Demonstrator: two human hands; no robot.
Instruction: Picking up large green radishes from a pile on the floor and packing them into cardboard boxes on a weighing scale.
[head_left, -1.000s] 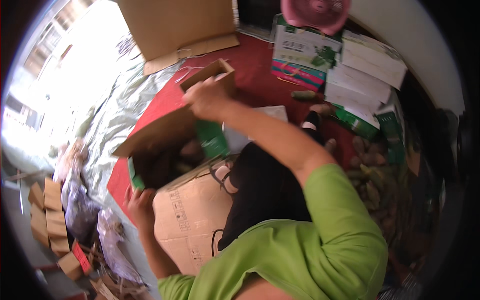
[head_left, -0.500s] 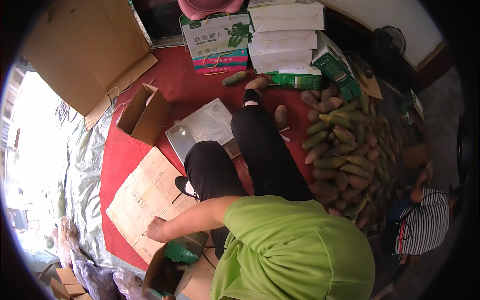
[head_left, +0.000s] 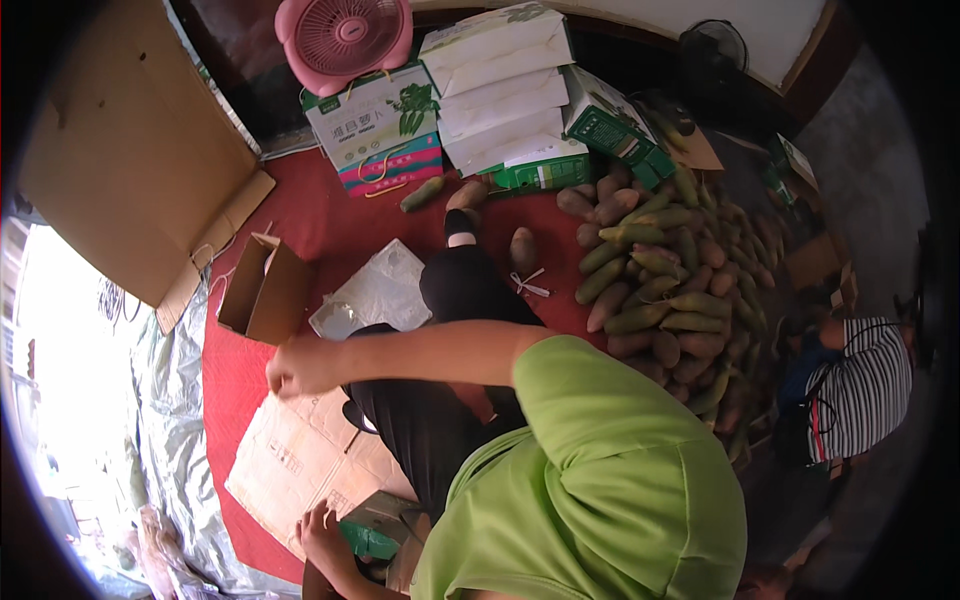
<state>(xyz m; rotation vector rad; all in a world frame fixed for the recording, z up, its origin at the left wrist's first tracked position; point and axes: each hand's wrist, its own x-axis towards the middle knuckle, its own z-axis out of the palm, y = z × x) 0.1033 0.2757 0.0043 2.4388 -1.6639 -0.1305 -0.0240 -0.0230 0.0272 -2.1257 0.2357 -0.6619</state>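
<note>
My right hand (head_left: 290, 368) is closed and slightly blurred, held over the far edge of a flat cardboard sheet (head_left: 285, 455). It is near a small upright brown carton (head_left: 285, 293); whatever its fingers hold, if anything, cannot be made out. My left hand (head_left: 320, 532) has its fingers apart, beside a carton with a green flap (head_left: 368, 541). That carton is partly hidden by my arm and green shirt. A flat grey-white slab (head_left: 375, 290) lies beyond my bent knee.
A heap of green radishes (head_left: 650, 262) and pinkish-brown roots lies to the right. White-and-green boxes (head_left: 510, 110) are stacked at the back beside a pink fan (head_left: 347, 35). A tall cardboard panel (head_left: 130, 150) stands left. Another person in a striped top (head_left: 870, 400) is at far right.
My right hand has lifted away from the middle of the cardboard sheet toward the small brown carton. My left hand has come into view beside the green-flapped carton. The whole view has shifted.
</note>
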